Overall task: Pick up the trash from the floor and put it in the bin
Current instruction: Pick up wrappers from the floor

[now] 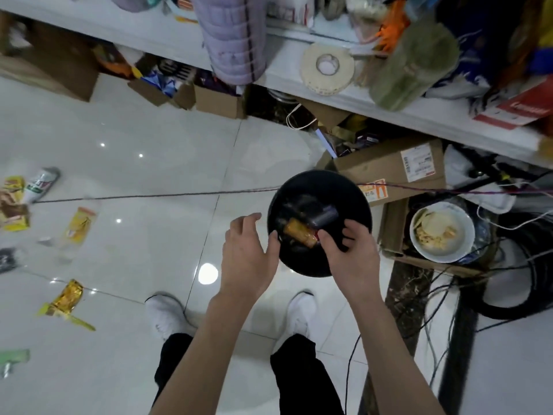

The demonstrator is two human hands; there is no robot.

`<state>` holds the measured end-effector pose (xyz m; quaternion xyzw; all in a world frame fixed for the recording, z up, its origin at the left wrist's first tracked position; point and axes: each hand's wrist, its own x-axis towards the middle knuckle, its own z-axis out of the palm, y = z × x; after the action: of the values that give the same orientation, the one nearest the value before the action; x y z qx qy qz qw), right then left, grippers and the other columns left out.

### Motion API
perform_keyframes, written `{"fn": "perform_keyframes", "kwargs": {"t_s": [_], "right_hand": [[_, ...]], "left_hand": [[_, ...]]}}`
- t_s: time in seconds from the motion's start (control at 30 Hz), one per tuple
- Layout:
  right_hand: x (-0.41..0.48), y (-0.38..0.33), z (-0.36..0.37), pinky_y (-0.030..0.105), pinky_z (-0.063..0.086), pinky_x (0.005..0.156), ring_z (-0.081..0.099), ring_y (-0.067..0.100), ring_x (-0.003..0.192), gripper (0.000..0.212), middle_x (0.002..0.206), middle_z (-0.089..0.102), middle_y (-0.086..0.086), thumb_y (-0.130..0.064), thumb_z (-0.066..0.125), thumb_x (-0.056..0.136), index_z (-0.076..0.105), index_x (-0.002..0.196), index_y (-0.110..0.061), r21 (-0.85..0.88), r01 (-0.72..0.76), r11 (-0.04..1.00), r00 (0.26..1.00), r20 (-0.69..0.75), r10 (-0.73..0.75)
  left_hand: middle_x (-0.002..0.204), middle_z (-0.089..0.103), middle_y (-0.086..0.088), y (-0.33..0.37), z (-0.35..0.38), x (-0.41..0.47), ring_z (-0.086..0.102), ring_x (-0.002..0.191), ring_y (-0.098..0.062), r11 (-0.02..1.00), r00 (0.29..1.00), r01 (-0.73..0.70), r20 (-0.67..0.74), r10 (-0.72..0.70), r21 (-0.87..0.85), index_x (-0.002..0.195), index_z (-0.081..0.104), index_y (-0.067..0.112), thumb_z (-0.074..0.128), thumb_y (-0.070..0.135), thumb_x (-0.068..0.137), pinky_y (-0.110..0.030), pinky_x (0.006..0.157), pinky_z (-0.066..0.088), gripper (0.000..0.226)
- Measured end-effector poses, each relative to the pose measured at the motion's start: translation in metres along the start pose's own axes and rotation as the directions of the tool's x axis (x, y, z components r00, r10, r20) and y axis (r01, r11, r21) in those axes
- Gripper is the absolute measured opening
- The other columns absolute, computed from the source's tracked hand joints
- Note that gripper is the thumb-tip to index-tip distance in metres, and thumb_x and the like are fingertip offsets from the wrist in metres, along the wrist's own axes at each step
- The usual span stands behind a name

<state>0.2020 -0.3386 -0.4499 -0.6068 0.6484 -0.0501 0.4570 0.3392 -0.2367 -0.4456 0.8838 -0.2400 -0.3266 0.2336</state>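
Left hand (pixel 248 250) & right hand (pixel 350 256) are held over bin (pixel 356 193), fingers apart, nothing gripped. Orange wrapper (pixel 300 236) is seen inside, just past fingers. Task is judged partly done: yellow wrapper (pixel 78 224), gold wrapper (pixel 67 298) & can (pixel 42 184) are left on floor (pixel 134 130), far left of fingers.

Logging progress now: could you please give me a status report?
Left hand open at bin rim; right hand over bin, grip unclear. Orange packet inside bin. Gold wrapper, can on floor.
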Motion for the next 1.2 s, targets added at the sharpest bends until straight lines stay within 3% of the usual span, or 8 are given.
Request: {"fn": "perform_keyframes", "kwargs": {"t_s": [0.2, 0.4, 0.63, 0.77, 1.0, 1.2], "right_hand": [[-0.036, -0.056, 0.029, 0.041, 0.047, 0.106, 0.054, 0.020, 0.121, 0.060, 0.134, 0.052, 0.004, -0.041, 0.074, 0.088, 0.051, 0.140, -0.020, -0.108, 0.124, 0.986, 0.991, 0.071, -0.117], [-0.085, -0.119, 0.086, 0.029, 0.043, 0.102, 0.053, 0.016, 0.121, 0.060, 0.134, 0.053, 0.002, -0.040, 0.072, 0.090, 0.052, 0.141, -0.015, -0.172, 0.274, 0.946, 0.950, 0.202, -0.239], [-0.150, -0.183, 0.179, 0.027, 0.038, 0.104, 0.053, 0.019, 0.124, 0.059, 0.133, 0.055, 0.003, -0.039, 0.073, 0.089, 0.053, 0.139, -0.016, -0.239, 0.464, 0.853, 0.862, 0.342, -0.373], [-0.192, -0.211, 0.236, 0.044, 0.043, 0.110, 0.053, 0.020, 0.126, 0.060, 0.133, 0.055, 0.001, -0.041, 0.073, 0.088, 0.053, 0.139, -0.018, -0.253, 0.544, 0.800, 0.808, 0.417, -0.417], [-0.258, -0.245, 0.358, 0.040, 0.041, 0.110, 0.049, 0.016, 0.128, 0.059, 0.132, 0.050, -0.004, -0.040, 0.073, 0.088, 0.049, 0.140, -0.024, -0.254, 0.669, 0.698, 0.689, 0.565, -0.455], [-0.256, -0.233, 0.471, 0.040, 0.041, 0.110, 0.050, 0.017, 0.127, 0.061, 0.133, 0.049, -0.004, -0.043, 0.072, 0.087, 0.048, 0.141, -0.026, -0.267, 0.737, 0.621, 0.607, 0.666, -0.433]], "left_hand": [[0.137, 0.048, -0.006, -0.027, -0.069, -0.011, 0.047, 0.123, -0.024, 0.998, 0.997, 0.040, -0.070, -0.044, -0.053, 0.137, 0.049, 0.015, 0.056, 0.031, 0.097, -0.035, 0.101, 0.038, 0.044], [0.134, 0.050, -0.006, -0.092, -0.148, -0.031, 0.049, 0.123, -0.025, 0.985, 0.973, 0.125, -0.181, -0.145, -0.120, 0.135, 0.051, 0.014, 0.056, 0.032, 0.096, -0.036, 0.102, 0.040, 0.043], [0.136, 0.049, -0.006, -0.187, -0.242, -0.059, 0.048, 0.123, -0.025, 0.946, 0.909, 0.236, -0.293, -0.297, -0.223, 0.135, 0.052, 0.014, 0.056, 0.033, 0.096, -0.035, 0.102, 0.041, 0.043], [0.135, 0.050, -0.006, -0.243, -0.292, -0.075, 0.048, 0.124, -0.025, 0.919, 0.867, 0.274, -0.342, -0.364, -0.284, 0.135, 0.052, 0.014, 0.056, 0.033, 0.097, -0.034, 0.102, 0.039, 0.043], [0.133, 0.050, -0.006, -0.371, -0.371, -0.091, 0.049, 0.122, -0.025, 0.864, 0.779, 0.359, -0.397, -0.486, -0.353, 0.134, 0.053, 0.015, 0.057, 0.032, 0.096, -0.040, 0.103, 0.041, 0.042], [0.135, 0.050, -0.009, -0.483, -0.385, -0.073, 0.048, 0.124, -0.030, 0.821, 0.701, 0.439, -0.432, -0.567, -0.365, 0.133, 0.053, 0.014, 0.058, 0.030, 0.095, -0.043, 0.104, 0.039, 0.042]]}}
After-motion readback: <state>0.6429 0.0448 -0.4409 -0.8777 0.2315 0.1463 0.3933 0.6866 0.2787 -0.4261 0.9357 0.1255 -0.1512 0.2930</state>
